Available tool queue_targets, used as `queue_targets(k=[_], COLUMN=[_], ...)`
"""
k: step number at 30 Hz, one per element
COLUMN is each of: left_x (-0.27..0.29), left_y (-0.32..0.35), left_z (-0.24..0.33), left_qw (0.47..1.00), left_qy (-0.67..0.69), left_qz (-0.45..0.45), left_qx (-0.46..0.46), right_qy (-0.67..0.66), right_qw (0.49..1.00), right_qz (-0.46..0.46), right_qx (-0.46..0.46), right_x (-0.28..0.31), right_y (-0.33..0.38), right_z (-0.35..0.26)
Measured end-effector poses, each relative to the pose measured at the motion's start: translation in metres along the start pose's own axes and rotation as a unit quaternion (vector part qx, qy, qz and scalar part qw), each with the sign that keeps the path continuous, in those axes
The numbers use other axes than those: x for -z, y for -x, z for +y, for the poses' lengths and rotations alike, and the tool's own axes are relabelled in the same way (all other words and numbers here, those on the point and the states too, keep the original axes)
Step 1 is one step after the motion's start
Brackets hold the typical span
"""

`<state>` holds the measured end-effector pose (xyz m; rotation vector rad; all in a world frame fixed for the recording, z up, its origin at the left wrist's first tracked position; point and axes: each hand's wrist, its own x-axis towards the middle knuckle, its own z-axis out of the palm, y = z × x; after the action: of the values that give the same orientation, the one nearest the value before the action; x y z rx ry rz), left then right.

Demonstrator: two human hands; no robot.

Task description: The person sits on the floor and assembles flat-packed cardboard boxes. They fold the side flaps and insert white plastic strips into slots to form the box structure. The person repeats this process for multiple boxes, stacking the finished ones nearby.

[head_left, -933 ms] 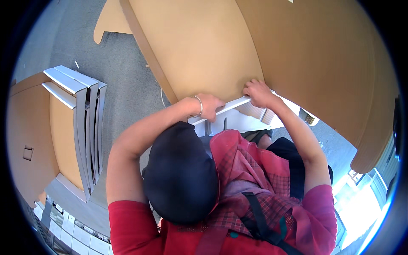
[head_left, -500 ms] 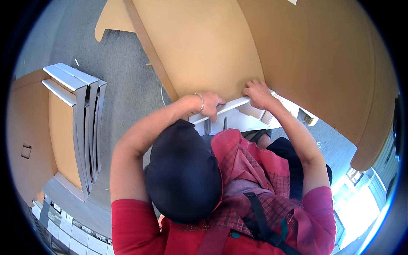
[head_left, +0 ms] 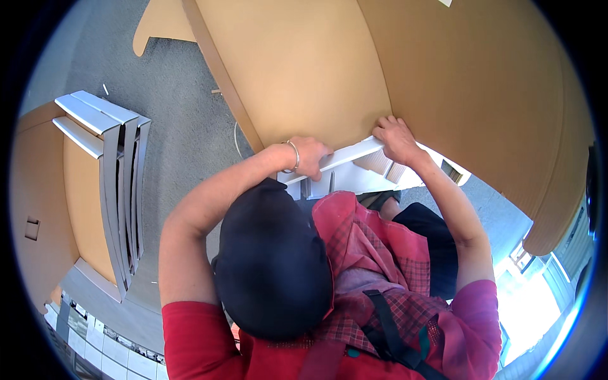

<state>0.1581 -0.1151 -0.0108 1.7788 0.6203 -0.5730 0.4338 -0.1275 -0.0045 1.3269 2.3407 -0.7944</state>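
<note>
Unmoved: white panel [head_left: 345,155] under both hands.

hands: 2, left hand [head_left: 311,157], right hand [head_left: 396,137] | white bar [head_left: 345,156]: 1 | large cardboard sheets [head_left: 304,69]: 2 | bracelet [head_left: 295,156]: 1 | grey panels [head_left: 120,183] leaning in a stack: about 3

right hand [head_left: 398,139] | slid slightly right along white strip [head_left: 345,155] (barely)

The white panel [head_left: 342,155] runs hidden under both hands.
</note>
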Motion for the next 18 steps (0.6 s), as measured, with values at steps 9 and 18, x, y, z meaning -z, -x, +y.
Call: queue_targets(k=[9,18], left_x=[0.002,0.003], left_y=[-0.002,-0.001], left_z=[-0.003,-0.003], left_qw=[1.000,1.000], left_qy=[0.004,0.017], left_qz=[0.009,0.005], left_qx=[0.000,-0.013], right_qy=[0.041,0.017], right_qw=[0.990,0.999], right_qz=[-0.134,-0.037], right_qx=[0.016,0.004], right_x=[0.019,0.005], right_y=[-0.017,-0.008], right_z=[-0.002,-0.018])
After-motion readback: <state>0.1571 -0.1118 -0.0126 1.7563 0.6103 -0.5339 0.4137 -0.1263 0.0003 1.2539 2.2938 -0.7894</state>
